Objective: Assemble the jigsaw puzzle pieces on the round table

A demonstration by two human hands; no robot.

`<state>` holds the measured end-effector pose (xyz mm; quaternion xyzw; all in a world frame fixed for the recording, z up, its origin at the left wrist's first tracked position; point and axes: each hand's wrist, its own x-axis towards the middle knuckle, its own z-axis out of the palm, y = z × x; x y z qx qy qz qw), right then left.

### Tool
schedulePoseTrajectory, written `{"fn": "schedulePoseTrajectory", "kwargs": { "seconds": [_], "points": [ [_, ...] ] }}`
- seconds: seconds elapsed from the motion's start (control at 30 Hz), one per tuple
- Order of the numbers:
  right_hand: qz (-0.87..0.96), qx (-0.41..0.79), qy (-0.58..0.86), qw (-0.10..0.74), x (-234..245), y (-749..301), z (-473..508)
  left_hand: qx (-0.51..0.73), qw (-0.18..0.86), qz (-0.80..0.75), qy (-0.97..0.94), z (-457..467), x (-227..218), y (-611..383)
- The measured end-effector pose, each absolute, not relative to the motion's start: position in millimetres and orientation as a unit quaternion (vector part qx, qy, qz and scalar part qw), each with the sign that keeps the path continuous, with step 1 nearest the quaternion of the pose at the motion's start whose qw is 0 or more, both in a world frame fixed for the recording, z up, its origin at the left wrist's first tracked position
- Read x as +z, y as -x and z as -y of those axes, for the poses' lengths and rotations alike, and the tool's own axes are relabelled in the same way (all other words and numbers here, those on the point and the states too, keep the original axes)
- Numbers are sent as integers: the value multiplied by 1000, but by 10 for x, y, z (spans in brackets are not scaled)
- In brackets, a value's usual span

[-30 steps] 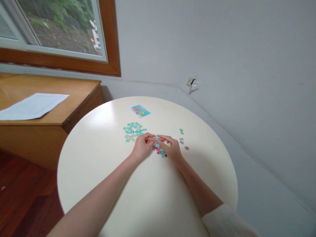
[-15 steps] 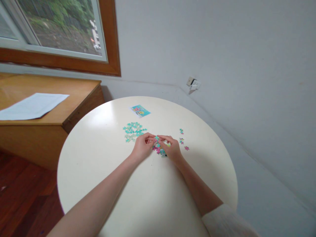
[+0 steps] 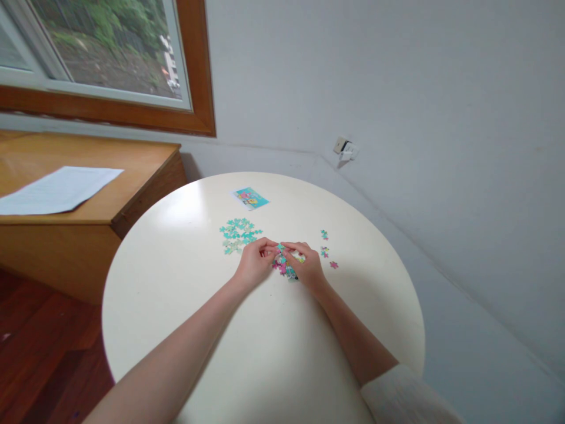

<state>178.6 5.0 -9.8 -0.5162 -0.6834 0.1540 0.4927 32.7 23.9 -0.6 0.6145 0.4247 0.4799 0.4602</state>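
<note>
My left hand (image 3: 256,259) and my right hand (image 3: 306,266) meet over a partly joined jigsaw puzzle (image 3: 282,268) on the round white table. Between their fingertips is a teal puzzle piece (image 3: 281,247), at the puzzle's far edge. Both hands are closed, with thumbs and fingers pinched on the piece from either side. Pink, white and dark parts of the puzzle show below the fingers; the right hand covers some of it. A spread of loose teal and pale green puzzle pieces (image 3: 238,228) lies beyond my left hand.
Several loose pieces (image 3: 325,252) lie right of my right hand, a pink piece (image 3: 334,265) nearest. A picture card (image 3: 251,198) rests near the far side of the table (image 3: 176,306). Papers (image 3: 62,188) lie on a wooden cabinet at left. A wall socket (image 3: 345,148) is behind.
</note>
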Motion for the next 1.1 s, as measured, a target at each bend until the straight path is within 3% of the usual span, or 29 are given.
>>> {"fn": "schedulePoseTrajectory", "kwargs": {
  "seconds": [1.1],
  "points": [
    [671, 142, 527, 502, -139, -1757, -67, 448, 430, -446, -644, -260, -50, -319]
  ]
}}
